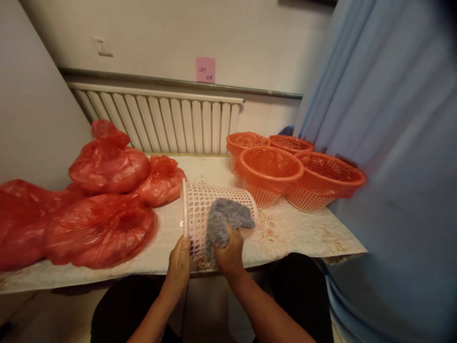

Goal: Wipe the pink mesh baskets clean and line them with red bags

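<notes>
A pale pink perforated basket (200, 202) lies on its side near the table's front edge, its rim turned left. My left hand (179, 264) grips the rim at its near side, fingers closed round it. My right hand (230, 250) is closed on a grey cloth (223, 219), which is pressed against the basket's outer wall.
Several orange baskets (269, 169) with red liners stand at the back right of the table (307, 233). Bulging red plastic bags (103, 224) fill the left side. A white radiator (160, 119) runs along the wall behind. A blue curtain (392, 143) hangs on the right.
</notes>
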Available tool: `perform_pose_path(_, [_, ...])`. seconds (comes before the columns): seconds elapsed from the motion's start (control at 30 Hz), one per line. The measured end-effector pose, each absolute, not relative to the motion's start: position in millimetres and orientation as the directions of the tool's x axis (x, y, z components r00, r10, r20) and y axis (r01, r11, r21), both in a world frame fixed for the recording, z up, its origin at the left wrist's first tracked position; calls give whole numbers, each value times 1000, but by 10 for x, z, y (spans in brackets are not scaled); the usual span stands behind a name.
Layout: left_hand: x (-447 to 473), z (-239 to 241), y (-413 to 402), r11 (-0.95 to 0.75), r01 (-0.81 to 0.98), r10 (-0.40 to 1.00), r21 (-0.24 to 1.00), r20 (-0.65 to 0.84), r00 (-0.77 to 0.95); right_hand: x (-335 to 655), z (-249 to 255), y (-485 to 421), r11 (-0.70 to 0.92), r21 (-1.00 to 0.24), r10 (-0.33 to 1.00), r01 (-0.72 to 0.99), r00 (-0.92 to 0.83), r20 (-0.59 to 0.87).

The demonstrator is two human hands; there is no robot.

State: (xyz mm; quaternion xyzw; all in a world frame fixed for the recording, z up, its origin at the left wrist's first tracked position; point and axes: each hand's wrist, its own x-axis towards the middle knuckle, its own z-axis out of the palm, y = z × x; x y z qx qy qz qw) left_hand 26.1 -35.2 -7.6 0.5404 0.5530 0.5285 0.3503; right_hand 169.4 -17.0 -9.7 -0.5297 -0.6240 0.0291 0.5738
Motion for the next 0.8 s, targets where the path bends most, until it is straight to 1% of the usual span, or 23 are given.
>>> perform_pose_path(0.07, [254,-78,-336,-186,205,963,961,220,-155,1487,11,-296,575,-599,696,558,52,716])
perform_pose_path(0.13, [232,-74,-325,-229,194,958,954,256,-128,1350,102,-345,656,-557,664,510,-38,747])
perform_pose_path(0.27, [201,1,-310,-235,228,952,945,272,-144,1322,168,-186,715,-444,568,539,-78,820])
perform_pose_path(0.33, [205,39,-303,-214,254,951,943,261,-165,1404,159,-42,713,-407,548,571,-93,831])
perform_pose_path(0.4, [212,40,-296,-160,257,960,953,211,-184,1533,142,98,671,-416,570,614,-69,819])
perform_pose_path(0.53, [205,-60,-281,-68,222,972,973,115,-206,1938,95,325,489,-512,668,706,75,741])
perform_pose_path(0.67, [189,-122,-268,-57,189,977,980,94,-190,2408,1,456,303,-577,698,759,235,676])
perform_pose_path(0.73, [188,-112,-273,-65,178,982,982,94,-164,2567,-59,475,249,-598,692,762,292,660])
perform_pose_path(0.8, [187,-99,-293,-85,163,985,983,107,-133,2646,-113,474,229,-606,682,762,318,658])
